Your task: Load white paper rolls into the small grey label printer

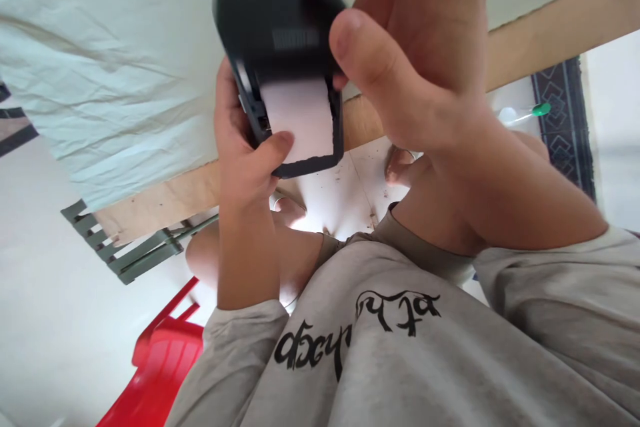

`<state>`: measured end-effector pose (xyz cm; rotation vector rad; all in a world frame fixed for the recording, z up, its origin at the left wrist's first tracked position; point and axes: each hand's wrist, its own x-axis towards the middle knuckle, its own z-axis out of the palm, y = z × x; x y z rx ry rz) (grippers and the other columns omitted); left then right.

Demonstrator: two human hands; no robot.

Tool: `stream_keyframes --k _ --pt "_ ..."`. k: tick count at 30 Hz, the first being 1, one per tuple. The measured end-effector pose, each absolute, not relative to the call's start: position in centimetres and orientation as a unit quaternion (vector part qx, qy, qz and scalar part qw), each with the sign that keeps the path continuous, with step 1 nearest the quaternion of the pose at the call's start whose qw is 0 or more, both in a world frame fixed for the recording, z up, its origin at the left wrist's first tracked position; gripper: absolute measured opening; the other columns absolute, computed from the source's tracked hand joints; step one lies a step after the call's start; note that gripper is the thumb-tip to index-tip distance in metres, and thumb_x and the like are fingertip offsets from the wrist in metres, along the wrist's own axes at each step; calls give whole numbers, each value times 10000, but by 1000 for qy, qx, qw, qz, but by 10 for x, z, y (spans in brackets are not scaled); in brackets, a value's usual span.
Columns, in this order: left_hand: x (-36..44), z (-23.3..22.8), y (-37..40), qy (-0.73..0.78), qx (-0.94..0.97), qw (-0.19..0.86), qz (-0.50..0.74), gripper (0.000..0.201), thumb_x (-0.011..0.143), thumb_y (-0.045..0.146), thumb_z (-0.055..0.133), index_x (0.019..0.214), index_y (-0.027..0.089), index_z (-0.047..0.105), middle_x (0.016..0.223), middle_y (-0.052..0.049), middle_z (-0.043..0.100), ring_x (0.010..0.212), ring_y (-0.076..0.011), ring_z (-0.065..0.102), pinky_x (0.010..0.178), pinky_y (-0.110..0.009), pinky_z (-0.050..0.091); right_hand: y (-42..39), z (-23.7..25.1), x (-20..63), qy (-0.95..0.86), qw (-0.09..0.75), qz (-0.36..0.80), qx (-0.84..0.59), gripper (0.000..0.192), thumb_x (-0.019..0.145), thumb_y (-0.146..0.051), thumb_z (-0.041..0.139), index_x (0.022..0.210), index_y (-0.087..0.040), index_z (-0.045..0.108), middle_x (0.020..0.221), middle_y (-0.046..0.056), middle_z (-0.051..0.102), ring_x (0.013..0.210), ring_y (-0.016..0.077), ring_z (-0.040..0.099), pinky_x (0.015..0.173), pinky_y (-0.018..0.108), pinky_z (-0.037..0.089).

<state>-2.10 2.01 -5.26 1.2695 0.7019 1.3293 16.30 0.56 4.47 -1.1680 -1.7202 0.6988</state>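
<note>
A small black receipt printer is held up over the table edge, with white paper showing in its compartment. My left hand is closed around its left side, the thumb lying over the paper's lower left. Above the paper is the printer's black cover, blurred, with a small patch of fine lines on it. My right hand grips the cover's right edge, thumb in front and a finger at its top. Whether the cover is hinged to the body is hidden.
A table with a pale green cloth spans the top. Below left are a green slatted folding chair and a red plastic chair. A clear bottle with a green cap lies by a dark patterned mat at right.
</note>
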Motion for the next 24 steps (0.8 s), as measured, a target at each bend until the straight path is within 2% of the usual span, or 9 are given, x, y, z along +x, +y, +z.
stream_keyframes --k 3,6,8,11,14,17,19,21,24 --pt "-23 -60 22 265 555 548 566 829 368 403 819 1134 344 510 1046 -18 578 844 -228 557 632 -350 486 2 53 166 -789 380 229 -425 335 858 -336 323 1047 -99 468 1048 -17 502 963 -23 501 960 150 474" --pt "-26 -68 29 252 560 546 570 957 344 408 835 1225 350 465 1074 -19 573 864 -228 570 651 -347 507 -1 53 170 -829 282 202 -439 379 866 -378 314 1100 -118 460 1124 0 478 1064 17 465 1001 176 459" --pt "-25 -68 31 231 557 548 580 1006 307 469 843 1231 342 465 1087 -12 566 947 -243 566 756 -369 518 -2 48 170 -838 280 203 -421 416 869 -407 321 1162 -127 418 1202 18 450 1198 42 413 1042 171 430" --pt "-22 -58 28 206 550 564 580 892 383 603 783 1174 308 495 1125 -18 563 1060 -263 538 898 -422 477 -4 36 166 -841 303 210 -396 436 864 -422 353 1205 -151 367 1260 15 418 1300 53 333 1148 183 347" --pt "-18 -47 23 206 553 579 562 752 521 595 721 1162 265 508 1101 -43 574 1006 -254 559 835 -425 488 -4 26 163 -837 336 192 -386 459 855 -445 375 1215 -162 355 1267 -5 414 1311 64 323 1172 209 330" --pt "-16 -48 26 182 557 578 568 688 562 566 700 1161 289 505 1056 -25 587 959 -247 577 748 -404 508 -4 23 162 -835 351 185 -381 481 856 -450 380 1215 -130 372 1254 3 420 1300 73 337 1159 222 341" --pt "-16 -54 32 154 568 575 569 659 578 547 696 1160 311 497 1092 -1 590 1021 -253 570 794 -419 509 -3 25 163 -837 341 189 -383 479 863 -448 367 1217 -126 380 1246 7 422 1288 66 345 1144 204 346" --pt "-19 -58 39 124 580 573 566 678 551 553 716 1150 327 491 1146 34 587 1081 -248 555 875 -432 499 -1 29 163 -846 329 188 -374 492 865 -466 343 1216 -124 382 1230 0 426 1267 54 360 1128 176 346" --pt "-23 -55 43 119 565 592 562 765 404 556 799 1061 304 499 1149 61 602 1095 -247 557 947 -428 484 4 35 164 -861 293 197 -365 546 863 -505 294 1216 -97 374 1224 -12 423 1243 26 367 1118 135 324"
